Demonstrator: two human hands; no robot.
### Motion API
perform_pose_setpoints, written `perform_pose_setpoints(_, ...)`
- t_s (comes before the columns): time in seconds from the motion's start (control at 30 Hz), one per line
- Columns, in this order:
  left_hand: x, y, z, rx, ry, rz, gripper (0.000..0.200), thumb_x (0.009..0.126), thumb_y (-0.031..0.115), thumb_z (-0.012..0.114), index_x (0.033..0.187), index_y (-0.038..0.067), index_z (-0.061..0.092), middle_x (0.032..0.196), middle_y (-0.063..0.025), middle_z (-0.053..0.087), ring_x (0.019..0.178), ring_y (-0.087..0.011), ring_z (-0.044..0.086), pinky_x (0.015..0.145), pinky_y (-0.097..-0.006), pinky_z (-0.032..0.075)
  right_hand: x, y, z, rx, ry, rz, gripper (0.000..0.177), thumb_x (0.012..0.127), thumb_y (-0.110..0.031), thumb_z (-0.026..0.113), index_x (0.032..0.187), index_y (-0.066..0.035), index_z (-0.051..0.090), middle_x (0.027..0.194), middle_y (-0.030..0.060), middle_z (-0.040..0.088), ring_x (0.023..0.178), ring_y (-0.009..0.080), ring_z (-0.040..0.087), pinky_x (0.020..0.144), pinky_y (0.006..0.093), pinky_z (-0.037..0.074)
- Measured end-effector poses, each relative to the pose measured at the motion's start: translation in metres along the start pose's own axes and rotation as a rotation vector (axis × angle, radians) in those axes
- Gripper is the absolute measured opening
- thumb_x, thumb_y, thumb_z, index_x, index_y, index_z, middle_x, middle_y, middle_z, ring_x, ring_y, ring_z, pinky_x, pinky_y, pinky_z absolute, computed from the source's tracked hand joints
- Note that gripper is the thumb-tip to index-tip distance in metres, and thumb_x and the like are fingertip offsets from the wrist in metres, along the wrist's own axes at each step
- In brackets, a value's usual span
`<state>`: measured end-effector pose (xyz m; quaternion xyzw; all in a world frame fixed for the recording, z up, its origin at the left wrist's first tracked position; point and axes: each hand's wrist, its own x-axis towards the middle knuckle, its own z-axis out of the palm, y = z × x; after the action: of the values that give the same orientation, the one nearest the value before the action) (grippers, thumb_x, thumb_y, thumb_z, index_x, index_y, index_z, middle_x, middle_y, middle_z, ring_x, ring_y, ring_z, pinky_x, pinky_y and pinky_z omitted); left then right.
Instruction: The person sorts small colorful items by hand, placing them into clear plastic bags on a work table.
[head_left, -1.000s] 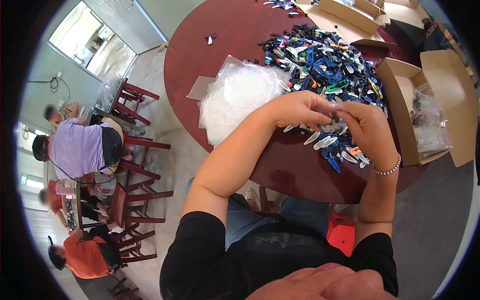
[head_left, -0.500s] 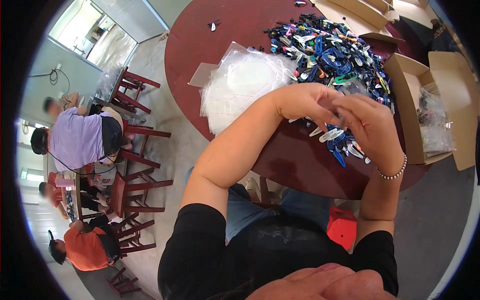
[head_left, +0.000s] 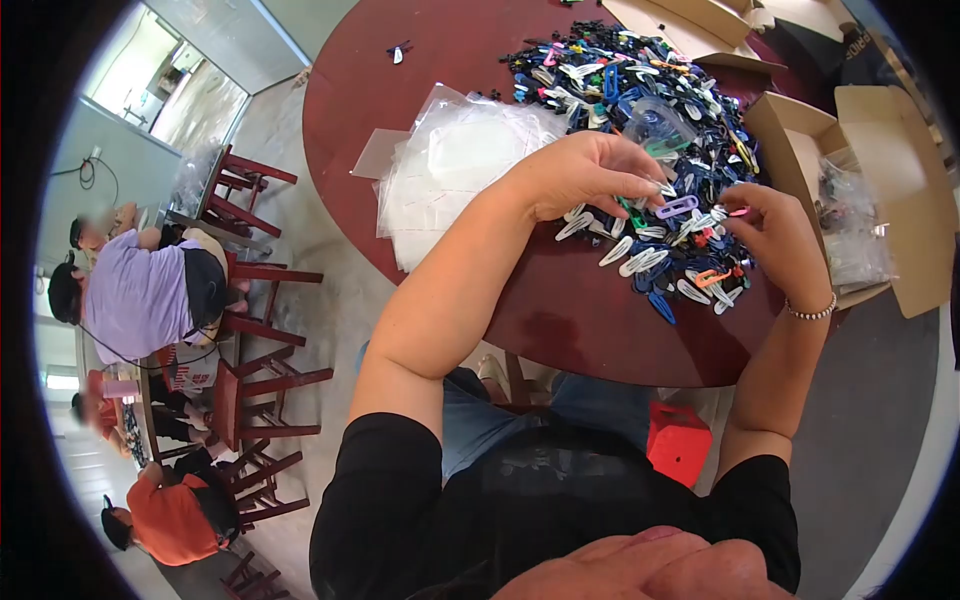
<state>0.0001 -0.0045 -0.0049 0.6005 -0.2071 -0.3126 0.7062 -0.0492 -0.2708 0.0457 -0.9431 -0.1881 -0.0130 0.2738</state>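
Table [head_left: 560, 340]: shiny red, rounded
Left hand [head_left: 590, 172]: over clip pile [head_left: 715, 125], can't tell grip tbh
Right hand [head_left: 778, 228]: pinching pink clip [head_left: 739, 211]

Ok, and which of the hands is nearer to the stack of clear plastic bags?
Left. The left hand is just beside the stack; the right hand is farther off, at the other side of the clip pile.

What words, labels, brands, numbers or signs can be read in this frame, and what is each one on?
"PRIDE", on the dark material by the open cardboard boxes, top right.
Red-and-white bag among the stools: markings too small to read.
Clear plastic bags on the table: faint reddish print, illegible.
Black shirt: pale print on the front, too blurred to read.
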Motion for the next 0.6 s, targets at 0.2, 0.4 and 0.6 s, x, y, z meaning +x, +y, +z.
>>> perform_pose_setpoints(0.2, 0.001, -0.003, -0.002, -0.010, 0.003, 0.019, 0.026, 0.086, 0.017, 0.068, 0.109, 0.006, 0.064, 0.106, -0.0067, 0.066, 0.101, -0.0163, 0.064, 0.074, -0.0259, 0.054, -0.030, 0.040, 0.005, -0.086, -0.028, 0.086, 0.024, 0.071, 0.003, 0.068, 0.094, 0.001, 0.062, 0.082, 0.0121, 0.065, 0.068, 0.0180, 0.060, 0.065, 0.0294, 0.049)
perform_pose_setpoints(0.4, 0.002, -0.006, -0.002, 0.032, 0.025, -0.001, 0.029, 0.086, 0.019, 0.068, 0.112, 0.005, 0.063, 0.103, -0.0074, 0.068, 0.099, -0.0156, 0.064, 0.074, -0.0258, 0.053, -0.044, 0.066, 0.029, -0.269, 0.161, 0.118, 0.031, 0.073, 0.001, 0.067, 0.103, -0.002, 0.061, 0.088, 0.0122, 0.063, 0.070, 0.0233, 0.060, 0.066, 0.0326, 0.049)
perform_pose_setpoints(0.6, 0.002, -0.005, 0.000, 0.037, 0.039, -0.017, 0.032, 0.087, 0.020, 0.068, 0.113, 0.005, 0.063, 0.103, -0.0079, 0.068, 0.098, -0.0154, 0.064, 0.073, -0.0253, 0.053, -0.035, 0.075, 0.044, -0.200, 0.221, 0.098, 0.026, 0.078, -0.003, 0.066, 0.104, -0.002, 0.062, 0.089, 0.0134, 0.064, 0.071, 0.0247, 0.061, 0.068, 0.0336, 0.050)
